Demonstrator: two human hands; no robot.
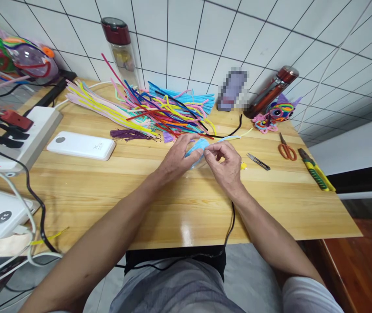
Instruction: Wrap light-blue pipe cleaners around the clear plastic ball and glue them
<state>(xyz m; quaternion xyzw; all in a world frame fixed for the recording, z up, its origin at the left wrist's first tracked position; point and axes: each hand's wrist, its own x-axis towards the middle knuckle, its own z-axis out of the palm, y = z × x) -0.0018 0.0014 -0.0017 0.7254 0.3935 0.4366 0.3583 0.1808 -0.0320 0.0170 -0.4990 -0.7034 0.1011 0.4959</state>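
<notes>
A light-blue fuzzy piece [197, 148] sits between my hands over the table, with something clear and shiny showing at its lower edge. It looks wound from pipe cleaner. My left hand [179, 155] grips it from the left, thumb along its front. Thumb and forefinger of my right hand [224, 161] pinch together at its right edge; what they hold there is mostly hidden by the fingers. Behind the right hand, a light-blue pipe cleaner strand [229, 138] sticks out to the right. A small yellow bit [243, 165] lies beside that hand.
Behind my hands lies a heap of coloured pipe cleaners [169, 108]. Thread snips [258, 161], orange-handled scissors [286, 150] and green-yellow pliers [316, 170] lie rightward. A white power bank [81, 145] and a power strip [38, 130] with cables are leftward. A red flask [272, 91] stands behind.
</notes>
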